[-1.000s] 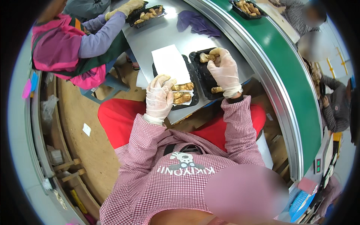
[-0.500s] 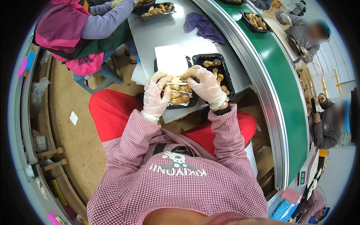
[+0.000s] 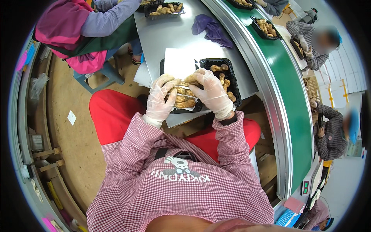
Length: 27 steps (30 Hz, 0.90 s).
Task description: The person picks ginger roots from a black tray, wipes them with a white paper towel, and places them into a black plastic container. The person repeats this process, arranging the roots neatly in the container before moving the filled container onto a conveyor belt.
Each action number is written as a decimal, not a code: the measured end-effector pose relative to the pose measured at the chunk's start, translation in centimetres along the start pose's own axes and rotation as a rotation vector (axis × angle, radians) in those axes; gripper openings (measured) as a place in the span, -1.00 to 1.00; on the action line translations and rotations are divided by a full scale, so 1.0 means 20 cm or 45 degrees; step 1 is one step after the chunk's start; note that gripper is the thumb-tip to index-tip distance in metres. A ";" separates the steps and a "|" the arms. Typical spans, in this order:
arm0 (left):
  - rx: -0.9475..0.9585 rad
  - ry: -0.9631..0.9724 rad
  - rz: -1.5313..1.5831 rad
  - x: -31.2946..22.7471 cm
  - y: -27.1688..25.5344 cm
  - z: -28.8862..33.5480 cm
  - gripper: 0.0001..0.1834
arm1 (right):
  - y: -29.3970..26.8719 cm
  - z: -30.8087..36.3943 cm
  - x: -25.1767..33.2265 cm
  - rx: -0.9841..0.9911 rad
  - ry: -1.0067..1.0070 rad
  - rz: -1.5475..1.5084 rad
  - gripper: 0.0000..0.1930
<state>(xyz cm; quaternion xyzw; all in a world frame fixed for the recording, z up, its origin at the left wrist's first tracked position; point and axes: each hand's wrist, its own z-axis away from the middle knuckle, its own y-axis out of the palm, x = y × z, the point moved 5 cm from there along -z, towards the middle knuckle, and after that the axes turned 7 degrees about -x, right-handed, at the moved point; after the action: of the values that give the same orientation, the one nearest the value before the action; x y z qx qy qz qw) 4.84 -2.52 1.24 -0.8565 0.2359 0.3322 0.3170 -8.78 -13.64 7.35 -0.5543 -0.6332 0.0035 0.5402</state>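
Observation:
A black plastic tray [image 3: 162,66] in front of me holds brown mushrooms [image 3: 184,103] in rows, with white paper strips between them. A bright white paper sheet [image 3: 179,62] rises over its far part. My left hand [image 3: 160,98], in a thin pale glove, curls over the mushrooms at the left side, thumb and fingertips closed on one. Also gloved, my right hand [image 3: 213,92] bends in from the right, its fingers pinching a mushroom [image 3: 189,81] at the far row. Its fingertips are partly hidden. Close to its right stands a second black tray [image 3: 237,87] with several loose mushrooms.
The metal table [image 3: 154,36] bears a purple cloth [image 3: 211,31] and a filled tray [image 3: 164,10] farther off. A green conveyor [image 3: 284,85] with metal rails curves along the right, carrying filled trays [image 3: 266,28]. A co-worker [image 3: 89,29] sits at the far left; others work beyond the conveyor.
The view has shifted slightly. Both my hands stay over the near tray, with small finger movements at the far row. Across the conveyor, a co-worker's hands have moved onto a tray.

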 end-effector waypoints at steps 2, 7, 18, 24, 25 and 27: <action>-0.025 -0.015 0.059 -0.01 0.00 -0.01 -0.65 | 0.00 0.02 -0.05 0.051 0.105 -0.204 -0.77; -0.018 0.015 0.018 0.00 0.01 -0.01 -0.71 | 0.00 0.02 -0.05 -0.005 0.103 -0.220 -0.74; -0.028 0.055 -0.108 -0.05 -0.01 0.01 -0.71 | -0.18 -0.04 -0.42 -0.294 0.047 1.127 -0.76; -0.164 -0.096 0.147 0.01 -0.06 0.05 -0.60 | -0.17 -0.08 -0.28 -0.707 0.197 -0.214 -0.89; -0.181 -0.116 0.125 0.02 -0.06 0.06 -0.61 | -0.12 -0.09 -0.27 -0.661 0.238 -0.414 -0.88; -0.238 -0.260 0.328 0.05 -0.05 0.07 -0.61 | 0.01 -0.10 -0.21 -0.556 0.314 -0.840 -0.85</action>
<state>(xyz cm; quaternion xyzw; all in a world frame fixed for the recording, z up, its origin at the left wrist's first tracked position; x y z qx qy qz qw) 5.55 -1.04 0.14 -0.8068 0.2783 0.4755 0.2132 -8.00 -17.66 5.26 -0.4193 -0.6934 -0.3707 0.4538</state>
